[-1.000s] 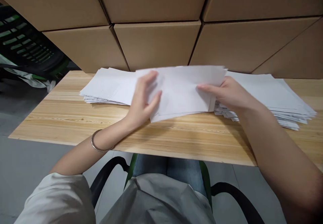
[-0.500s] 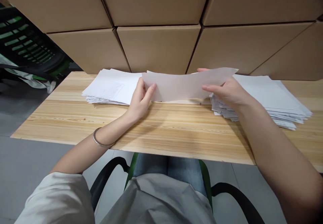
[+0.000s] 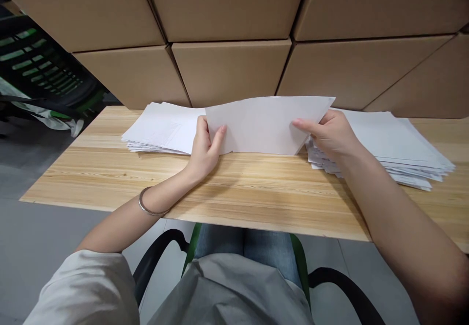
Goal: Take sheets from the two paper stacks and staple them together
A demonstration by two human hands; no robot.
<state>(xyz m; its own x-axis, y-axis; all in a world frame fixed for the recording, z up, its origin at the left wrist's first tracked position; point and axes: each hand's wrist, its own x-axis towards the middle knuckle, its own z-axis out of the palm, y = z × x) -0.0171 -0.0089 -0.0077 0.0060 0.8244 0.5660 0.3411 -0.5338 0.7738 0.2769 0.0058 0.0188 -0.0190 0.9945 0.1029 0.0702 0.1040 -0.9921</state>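
Nearest, a grey garment (image 3: 234, 291) covers the person's lap above blue jeans (image 3: 244, 242), and a pale sleeve (image 3: 84, 286) reaches to the left elbow. Black chair armrests (image 3: 344, 286) curve up on both sides, short of the table's front edge. Beyond them lies the wooden table (image 3: 256, 203), its near strip of grain bare; both forearms cross that edge, the left one wearing a thin metal bracelet (image 3: 146, 205).

The left hand (image 3: 205, 149) pinches the left end of the white paper (image 3: 264, 124), thumb on the near face and fingers curled at its edge. The right hand (image 3: 331, 132) grips the other end the same way, thumb in front, its fingers largely hidden. The paper stands tilted up between the hands, above the middle of the table, slightly bowed; whether it is one sheet or several I cannot tell.

Just beyond the left hand, the left stack (image 3: 164, 127) of papers lies with its right end hidden by hand and paper. The right stack (image 3: 384, 141), its edges uneven, sits behind the right hand and wrist, which block part of it.

Behind everything, brown boxes (image 3: 230, 73) form a wall across the table's back. Past the table's left end is a dark slatted chair back (image 3: 44, 66), with pale cloth (image 3: 58, 119) below it.
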